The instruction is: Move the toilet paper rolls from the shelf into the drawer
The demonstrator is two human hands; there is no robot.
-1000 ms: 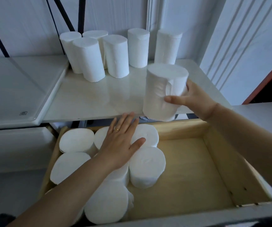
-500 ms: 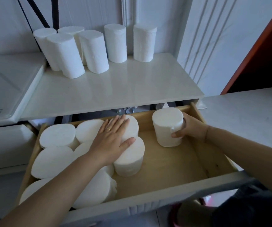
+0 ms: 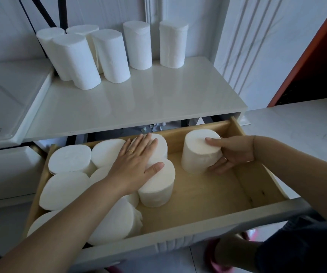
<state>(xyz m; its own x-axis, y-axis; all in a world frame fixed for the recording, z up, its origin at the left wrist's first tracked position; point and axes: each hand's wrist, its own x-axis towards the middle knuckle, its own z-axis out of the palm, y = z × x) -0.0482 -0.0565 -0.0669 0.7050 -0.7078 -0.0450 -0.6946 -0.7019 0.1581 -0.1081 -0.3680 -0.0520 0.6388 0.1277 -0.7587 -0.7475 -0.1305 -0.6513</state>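
Observation:
Several white toilet paper rolls (image 3: 109, 56) stand upright along the back of the white shelf (image 3: 139, 101). Below it, the wooden drawer (image 3: 207, 194) is pulled out. Several rolls (image 3: 68, 158) stand packed on end in its left half. My left hand (image 3: 137, 164) lies flat, fingers spread, on top of those rolls. My right hand (image 3: 233, 152) grips one roll (image 3: 196, 154) standing on the drawer floor at the back right, thumb on its top and fingers around its side.
The right half of the drawer floor is bare wood. A white raised-edge surface (image 3: 7, 99) adjoins the shelf on the left, and a white counter (image 3: 296, 125) lies to the right. An orange-framed dark opening (image 3: 316, 66) is at the far right.
My right hand carried the roll down from the shelf edge into the drawer's back right and set it on the floor. My left hand stayed flat on the packed rolls.

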